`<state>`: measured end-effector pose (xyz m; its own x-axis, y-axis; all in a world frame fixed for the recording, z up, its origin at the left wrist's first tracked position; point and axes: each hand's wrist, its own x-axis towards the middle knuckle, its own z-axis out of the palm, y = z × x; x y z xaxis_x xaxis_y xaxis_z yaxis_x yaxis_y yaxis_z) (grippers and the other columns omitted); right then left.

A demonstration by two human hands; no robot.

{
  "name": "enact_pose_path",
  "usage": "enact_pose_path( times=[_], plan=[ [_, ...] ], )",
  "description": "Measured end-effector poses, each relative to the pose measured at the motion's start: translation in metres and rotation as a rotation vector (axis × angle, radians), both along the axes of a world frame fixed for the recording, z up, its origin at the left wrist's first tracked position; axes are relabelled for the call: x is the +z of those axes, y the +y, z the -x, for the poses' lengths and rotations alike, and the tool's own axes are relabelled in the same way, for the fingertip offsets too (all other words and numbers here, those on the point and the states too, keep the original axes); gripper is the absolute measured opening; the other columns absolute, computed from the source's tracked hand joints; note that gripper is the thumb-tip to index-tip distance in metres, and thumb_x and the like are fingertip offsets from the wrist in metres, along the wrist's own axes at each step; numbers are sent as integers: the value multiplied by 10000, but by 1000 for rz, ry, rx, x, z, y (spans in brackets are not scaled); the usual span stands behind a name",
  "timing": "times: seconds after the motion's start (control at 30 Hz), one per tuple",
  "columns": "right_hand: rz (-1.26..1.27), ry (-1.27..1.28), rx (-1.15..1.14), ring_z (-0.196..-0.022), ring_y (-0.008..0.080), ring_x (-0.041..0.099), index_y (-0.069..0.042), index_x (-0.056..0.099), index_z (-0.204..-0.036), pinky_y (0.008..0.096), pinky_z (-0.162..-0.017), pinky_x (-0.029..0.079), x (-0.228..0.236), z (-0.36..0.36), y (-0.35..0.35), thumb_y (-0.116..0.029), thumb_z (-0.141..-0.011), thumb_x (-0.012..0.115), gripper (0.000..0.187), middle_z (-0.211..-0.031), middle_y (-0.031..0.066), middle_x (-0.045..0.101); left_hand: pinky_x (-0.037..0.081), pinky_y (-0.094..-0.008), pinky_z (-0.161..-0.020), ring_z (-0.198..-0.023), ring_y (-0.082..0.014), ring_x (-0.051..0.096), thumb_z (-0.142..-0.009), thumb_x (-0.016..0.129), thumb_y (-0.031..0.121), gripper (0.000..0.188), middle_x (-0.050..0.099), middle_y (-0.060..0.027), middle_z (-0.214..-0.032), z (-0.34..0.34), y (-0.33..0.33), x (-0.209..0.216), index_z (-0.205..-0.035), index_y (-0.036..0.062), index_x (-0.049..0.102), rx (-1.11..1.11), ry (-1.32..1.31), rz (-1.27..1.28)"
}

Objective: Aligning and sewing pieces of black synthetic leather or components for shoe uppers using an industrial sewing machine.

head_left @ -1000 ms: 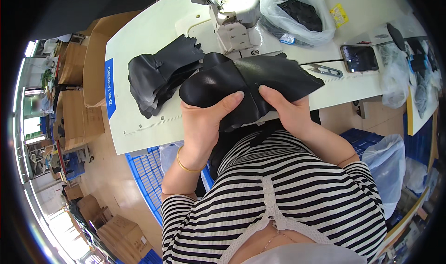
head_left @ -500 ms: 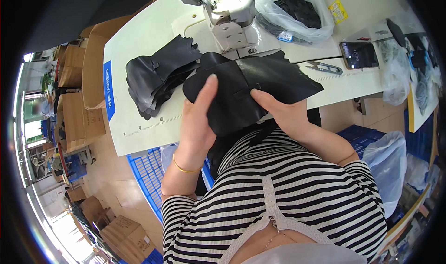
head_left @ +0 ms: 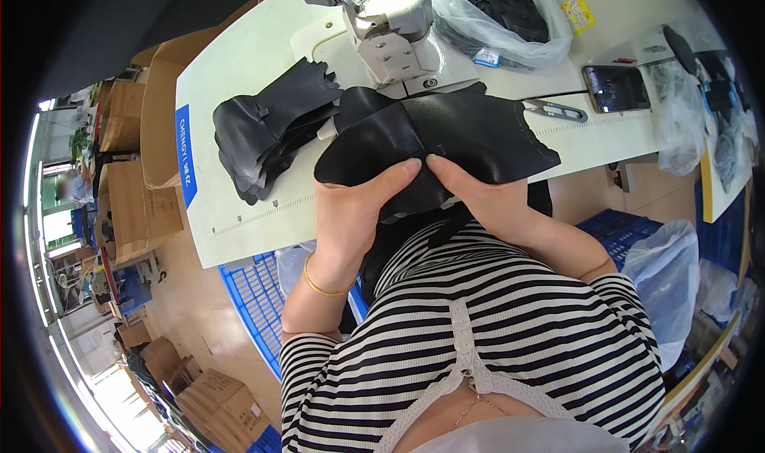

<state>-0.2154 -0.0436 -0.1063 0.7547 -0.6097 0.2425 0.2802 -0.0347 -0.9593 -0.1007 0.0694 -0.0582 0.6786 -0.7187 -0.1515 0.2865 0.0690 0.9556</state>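
Note:
Both my hands hold a black leather boot upper (head_left: 478,134) at the table's front edge. My left hand (head_left: 355,202) grips its near left edge, thumb on top beside the middle seam and fingers hidden underneath. My right hand (head_left: 486,194) has its thumb pressed close to the left thumb, almost tip to tip, with the other fingers out of sight below the leather. A pile of similar black leather uppers (head_left: 271,122) with jagged ends lies on the table to the left. Just beyond my work stands a white sewing machine (head_left: 390,43).
On the white table (head_left: 247,238), thread snips (head_left: 558,111) and a phone (head_left: 615,89) lie to the right. A clear plastic bag (head_left: 550,35) of black pieces is behind them. Blue crates (head_left: 255,294) stand below, and cardboard boxes (head_left: 143,206) at the left.
My left thumb has moved right, from the upper's left part to the middle seam beside my right thumb. The leather has been turned and flattened somewhat.

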Motion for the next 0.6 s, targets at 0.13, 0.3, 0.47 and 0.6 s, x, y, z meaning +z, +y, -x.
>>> enact_pose_path(
  times=[0.13, 0.3, 0.47, 0.6],
  plan=[
    [13, 36, 7, -834, 111, 606, 21, 610, -1051, 232, -742, 501, -2, 1, 1, 33, -840, 625, 212, -966, 49, 635, 537, -268, -765, -830, -153, 645, -729, 689, -93, 323, 669, -86, -954, -1, -1, 2, -1039, -29, 624, -2, 22, -6],
    [-228, -190, -83, -761, 70, 552, -2, 605, -1027, 206, -672, 444, -2, -3, 2, -72, -924, 566, 131, -880, 7, 615, 530, -276, -777, -843, -154, 644, -712, 691, -98, 344, 670, -83, -959, -4, -1, 3, -1041, -24, 626, -4, 51, 9],
    [-286, -158, -57, -749, 53, 518, -11, 597, -1015, 191, -657, 418, -5, 0, -2, -101, -941, 555, 124, -877, -14, 592, 525, -279, -788, -855, -151, 641, -706, 695, -98, 349, 670, -82, -965, -6, -3, 5, -1039, -19, 627, -19, 56, 31],
    [-233, -240, -104, -781, 48, 533, -10, 595, -1058, 186, -669, 430, -3, -8, -2, -105, -937, 566, 157, -915, -2, 605, 524, -278, -782, -849, -147, 638, -702, 700, -95, 346, 669, -77, -961, -7, -6, 8, -1031, -15, 628, -19, 60, 20]
  ],
)
